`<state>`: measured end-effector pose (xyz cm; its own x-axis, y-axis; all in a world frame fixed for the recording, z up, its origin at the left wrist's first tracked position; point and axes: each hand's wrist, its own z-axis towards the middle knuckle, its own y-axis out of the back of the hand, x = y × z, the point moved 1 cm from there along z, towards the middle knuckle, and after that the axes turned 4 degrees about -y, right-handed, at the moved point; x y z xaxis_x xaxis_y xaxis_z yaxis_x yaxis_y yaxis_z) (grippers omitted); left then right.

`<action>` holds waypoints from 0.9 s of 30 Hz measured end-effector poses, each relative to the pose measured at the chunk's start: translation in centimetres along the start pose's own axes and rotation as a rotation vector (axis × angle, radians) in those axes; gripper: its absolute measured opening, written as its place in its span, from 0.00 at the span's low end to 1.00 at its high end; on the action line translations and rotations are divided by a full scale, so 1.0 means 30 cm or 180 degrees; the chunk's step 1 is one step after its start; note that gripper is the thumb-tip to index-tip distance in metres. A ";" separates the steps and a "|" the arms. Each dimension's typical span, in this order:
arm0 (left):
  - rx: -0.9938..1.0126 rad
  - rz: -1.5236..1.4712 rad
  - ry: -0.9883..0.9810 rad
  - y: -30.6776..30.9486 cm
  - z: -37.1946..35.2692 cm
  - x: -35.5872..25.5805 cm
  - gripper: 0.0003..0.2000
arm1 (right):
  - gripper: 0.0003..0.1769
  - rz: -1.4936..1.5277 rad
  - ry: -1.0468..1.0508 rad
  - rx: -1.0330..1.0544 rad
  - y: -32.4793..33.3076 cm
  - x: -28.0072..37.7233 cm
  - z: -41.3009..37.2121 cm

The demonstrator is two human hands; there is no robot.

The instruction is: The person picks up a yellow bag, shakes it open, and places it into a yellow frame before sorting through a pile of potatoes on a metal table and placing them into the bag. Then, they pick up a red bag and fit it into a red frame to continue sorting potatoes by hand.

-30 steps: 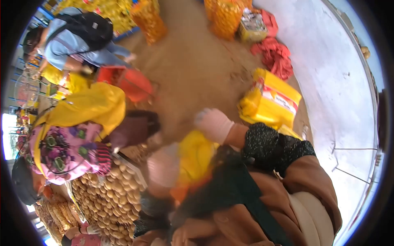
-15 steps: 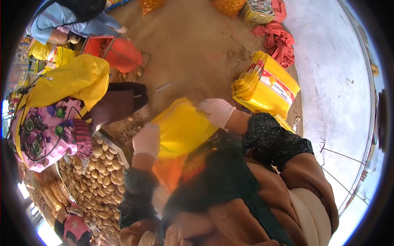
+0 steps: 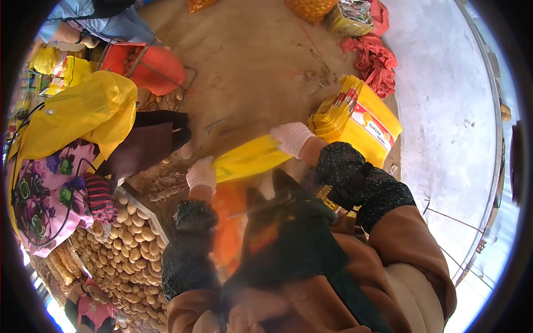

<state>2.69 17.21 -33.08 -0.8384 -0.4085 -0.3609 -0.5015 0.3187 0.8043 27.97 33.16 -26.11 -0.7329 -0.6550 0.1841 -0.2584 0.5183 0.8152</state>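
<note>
A yellow mesh bag (image 3: pixel 248 159) stretches between my gloved hands in front of my dark green apron (image 3: pixel 297 236). My left hand (image 3: pixel 201 175) is closed on its left end, and my right hand (image 3: pixel 291 139) grips the upper right end. The bag looks narrow and pulled taut from side to side. Below it hangs a blurred orange sheet-like thing (image 3: pixel 227 219), close to the apron. Just right of my right hand lies a thick stack of yellow bags (image 3: pixel 363 119) with red and white "FRESH POTATO" labels.
Potatoes (image 3: pixel 125 250) fill a metal-edged bin at lower left. A co-worker in a flowered top (image 3: pixel 53 194) stands left, with a yellow bag (image 3: pixel 83 114) beside them. Further off are a red basket (image 3: pixel 161 69), another person (image 3: pixel 114 25), red sacks (image 3: pixel 377 64) and a box (image 3: pixel 351 19).
The yellow bag has gone from a broad, hanging shape to a narrow, stretched band. My left hand has risen a little, and my right has shifted slightly up.
</note>
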 end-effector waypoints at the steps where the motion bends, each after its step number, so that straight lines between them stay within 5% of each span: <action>1: -0.0034 0.0043 0.0003 0.005 0.024 -0.010 0.15 | 0.16 0.0136 -0.0187 -0.0070 0.005 -0.017 0.028; 6: -0.0175 0.0144 0.0227 0.029 0.124 -0.002 0.16 | 0.19 0.0691 -0.1284 0.0100 -0.005 -0.059 0.166; 9: -0.0242 -0.0291 0.0325 0.012 0.195 0.060 0.17 | 0.22 0.0817 -0.1286 -0.0513 -0.105 -0.074 0.236; 12: -0.0442 -0.0609 0.0372 -0.003 0.242 0.103 0.18 | 0.24 0.1732 -0.1726 0.0122 -0.060 -0.075 0.278; 18: -0.0542 -0.0746 0.0370 -0.008 0.336 0.154 0.18 | 0.21 0.2471 -0.1439 0.0181 -0.206 -0.159 0.406; 27: -0.0356 -0.0346 0.0078 -0.041 0.443 0.188 0.16 | 0.13 0.1672 -0.0721 -0.0441 -0.206 -0.166 0.440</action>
<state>-4.26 25.86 -42.39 -0.7744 -0.4564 -0.4381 -0.5609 0.1748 0.8092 24.91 40.46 -39.32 -0.8606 -0.1882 0.4732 0.2491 0.6549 0.7134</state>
